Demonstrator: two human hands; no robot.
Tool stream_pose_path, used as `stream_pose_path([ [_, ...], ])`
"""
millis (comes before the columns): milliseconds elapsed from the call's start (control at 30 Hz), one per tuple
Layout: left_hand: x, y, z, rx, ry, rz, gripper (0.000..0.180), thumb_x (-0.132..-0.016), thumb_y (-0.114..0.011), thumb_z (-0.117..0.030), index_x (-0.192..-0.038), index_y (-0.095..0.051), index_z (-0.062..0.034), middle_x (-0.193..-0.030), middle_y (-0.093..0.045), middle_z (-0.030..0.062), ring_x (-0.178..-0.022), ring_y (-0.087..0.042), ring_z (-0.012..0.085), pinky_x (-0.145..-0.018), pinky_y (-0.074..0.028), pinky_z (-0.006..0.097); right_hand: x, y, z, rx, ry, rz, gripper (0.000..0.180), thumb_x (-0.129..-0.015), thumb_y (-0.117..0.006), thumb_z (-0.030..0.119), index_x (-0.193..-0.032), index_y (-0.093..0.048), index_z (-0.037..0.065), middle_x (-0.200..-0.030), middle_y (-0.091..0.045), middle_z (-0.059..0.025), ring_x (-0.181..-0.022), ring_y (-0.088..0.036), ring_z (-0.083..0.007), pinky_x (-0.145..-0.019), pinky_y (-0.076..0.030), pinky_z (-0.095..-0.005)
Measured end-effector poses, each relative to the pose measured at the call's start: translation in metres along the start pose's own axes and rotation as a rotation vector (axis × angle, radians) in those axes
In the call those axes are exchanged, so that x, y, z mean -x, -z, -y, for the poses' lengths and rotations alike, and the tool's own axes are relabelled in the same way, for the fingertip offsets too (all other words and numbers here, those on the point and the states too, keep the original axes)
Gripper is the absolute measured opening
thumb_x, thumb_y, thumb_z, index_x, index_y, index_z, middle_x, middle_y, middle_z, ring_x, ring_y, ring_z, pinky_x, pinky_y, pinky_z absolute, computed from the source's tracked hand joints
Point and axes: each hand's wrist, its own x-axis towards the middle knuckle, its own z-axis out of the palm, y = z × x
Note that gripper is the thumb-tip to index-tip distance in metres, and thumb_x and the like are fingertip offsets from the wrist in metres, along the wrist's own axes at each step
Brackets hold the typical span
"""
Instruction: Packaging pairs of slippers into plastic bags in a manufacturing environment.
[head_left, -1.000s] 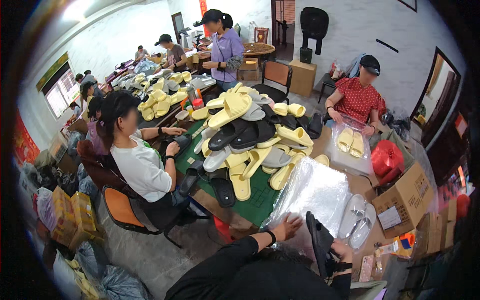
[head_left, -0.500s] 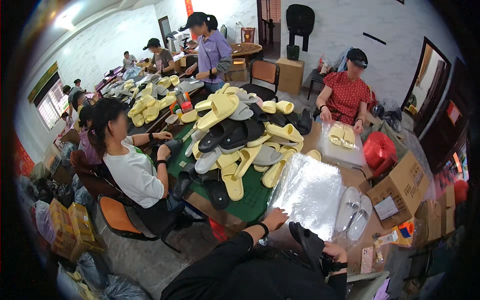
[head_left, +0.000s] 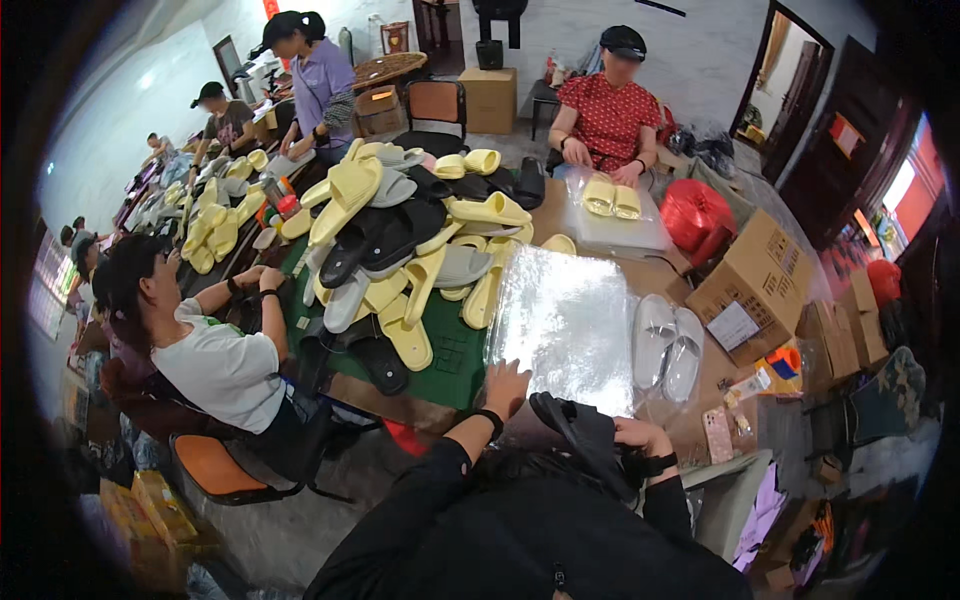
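Down swung the black slipper (head_left: pixel 577 428) to the near edge of the shiny plastic stack (head_left: pixel 565 318), the right hand (head_left: pixel 645 437) curling its fingers around it, while the left hand (head_left: pixel 508 388) shifted toward the stack's left corner, fingers spread, gripping nothing visible, leaving slipper beside plastic.

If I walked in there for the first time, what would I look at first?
Probably the big heap of yellow, grey and black slippers on the table, in the middle. Then perhaps the shiny plastic by the left hand, and the bright red bundle beside the cardboard box on the right. Near the bottom, the right hand holds black footwear.
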Motion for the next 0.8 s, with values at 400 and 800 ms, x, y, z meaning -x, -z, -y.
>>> stream_pose_path([
  [400,-0.023,0.019,-0.020,0.377,0.015,-0.577,0.019,-0.085,-0.048,-0.012,-0.099,-0.061,-0.0106,-0.097,-0.062,0.0075,-0.099,-0.053,0.0253,-0.096,-0.026,0.050,0.012,0.004,0.009,-0.059,0.011,-0.083,0.035,-0.083,-0.056,0.010,-0.116,-0.052,-0.002,-0.110,-0.057,-0.0009,-0.096,-0.051,-0.0096,-0.085,-0.041,-0.0248],
  [800,-0.007,0.004,-0.008,0.150,0.030,-0.226,0.033,-0.080,-0.055,-0.024,-0.112,-0.057,-0.0197,-0.123,-0.048,0.0082,-0.119,-0.036,0.0322,-0.098,-0.022,0.053,0.000,0.001,0.005,-0.016,0.028,-0.082,0.033,-0.084,-0.054,0.013,-0.113,-0.054,-0.002,-0.105,-0.058,0.0007,-0.093,-0.049,-0.0084,-0.084,-0.040,-0.0238],
])
